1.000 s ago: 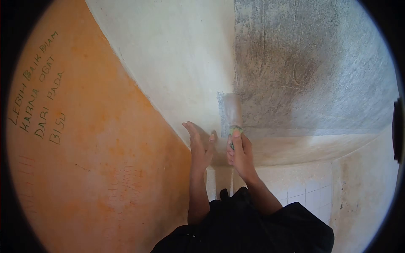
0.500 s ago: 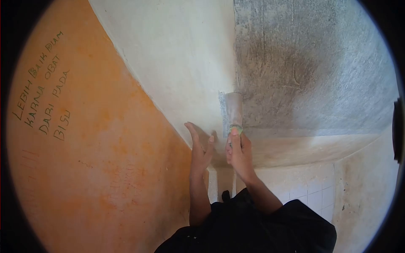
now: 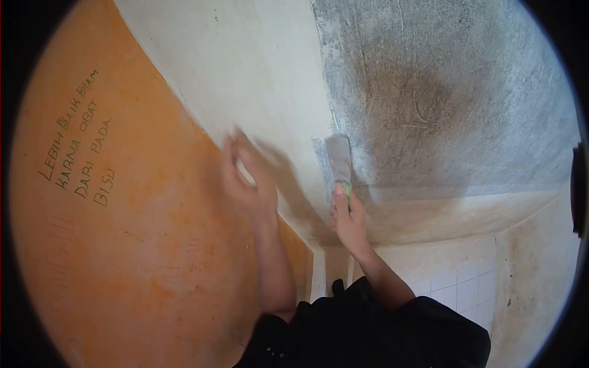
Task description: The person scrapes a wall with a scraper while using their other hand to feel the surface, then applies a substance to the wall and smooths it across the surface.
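Observation:
In the head view my right hand [image 3: 350, 222] is closed round the green handle of a putty knife [image 3: 339, 156]. Its wide grey blade points up, over the border between the pale coat [image 3: 264, 92] and the bare grey part of the wall [image 3: 405, 104]. Beside the blade on the left runs a narrow scraped grey strip [image 3: 319, 158]. My left hand [image 3: 250, 175], a bit smeared by motion, is raised by the corner where the orange wall meets the pale one. It holds nothing, with thumb and fingers apart.
To the left is the orange wall [image 3: 153, 202] with green handwriting [image 3: 80, 138] on it. White tiles [image 3: 457, 291] show at the lower right, beside a stained pale wall [image 3: 527, 270]. A dark object [image 3: 578, 190] stands at the far right edge.
My left hand has moved up and left, away from the putty knife. The right hand keeps its grip, and the blade now shows more of its face. The view has shifted slightly.

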A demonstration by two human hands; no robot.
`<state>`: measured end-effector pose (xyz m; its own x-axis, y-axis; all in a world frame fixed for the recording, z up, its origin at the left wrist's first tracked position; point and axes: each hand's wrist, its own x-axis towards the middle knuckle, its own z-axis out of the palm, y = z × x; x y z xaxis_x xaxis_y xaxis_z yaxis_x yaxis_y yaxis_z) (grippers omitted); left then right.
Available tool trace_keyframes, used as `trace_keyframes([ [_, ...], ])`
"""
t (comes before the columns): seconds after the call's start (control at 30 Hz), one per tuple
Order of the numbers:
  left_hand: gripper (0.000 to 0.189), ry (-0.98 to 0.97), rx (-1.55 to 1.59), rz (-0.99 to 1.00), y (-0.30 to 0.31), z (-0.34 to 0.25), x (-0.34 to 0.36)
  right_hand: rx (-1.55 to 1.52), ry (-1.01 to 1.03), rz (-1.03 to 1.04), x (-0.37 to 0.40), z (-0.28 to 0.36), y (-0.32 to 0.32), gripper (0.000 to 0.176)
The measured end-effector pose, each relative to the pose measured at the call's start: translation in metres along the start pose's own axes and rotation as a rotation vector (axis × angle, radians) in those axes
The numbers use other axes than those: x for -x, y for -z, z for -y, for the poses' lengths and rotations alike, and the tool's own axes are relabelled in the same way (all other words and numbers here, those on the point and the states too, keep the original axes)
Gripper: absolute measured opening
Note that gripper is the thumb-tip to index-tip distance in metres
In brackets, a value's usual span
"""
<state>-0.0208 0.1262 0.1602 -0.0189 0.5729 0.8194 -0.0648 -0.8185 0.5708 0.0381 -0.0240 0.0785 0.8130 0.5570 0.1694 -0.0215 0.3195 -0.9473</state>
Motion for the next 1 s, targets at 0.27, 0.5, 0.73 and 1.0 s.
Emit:
trace_keyframes([
  [0.27,0.046,-0.887,-0.253,-0.042,-0.038,0.001,-0.136,-0.037,-0.157,0.056,0.010,0.007,0.010,0.031],
  [0.5,0.046,-0.991,-0.293,0.023,-0.030,0.018,-0.140,-0.111,-0.211,0.046,0.006,0.019,0.005,0.032],
  [0.73,0.047,-1.042,-0.227,-0.044,-0.036,0.015,-0.138,-0.064,-0.344,-0.011,0.007,0.035,0.000,0.038],
  [1.0,0.049,-1.018,-0.255,-0.070,-0.036,0.029,-0.145,-0.112,-0.295,0.087,0.002,0.040,0.005,0.047],
])
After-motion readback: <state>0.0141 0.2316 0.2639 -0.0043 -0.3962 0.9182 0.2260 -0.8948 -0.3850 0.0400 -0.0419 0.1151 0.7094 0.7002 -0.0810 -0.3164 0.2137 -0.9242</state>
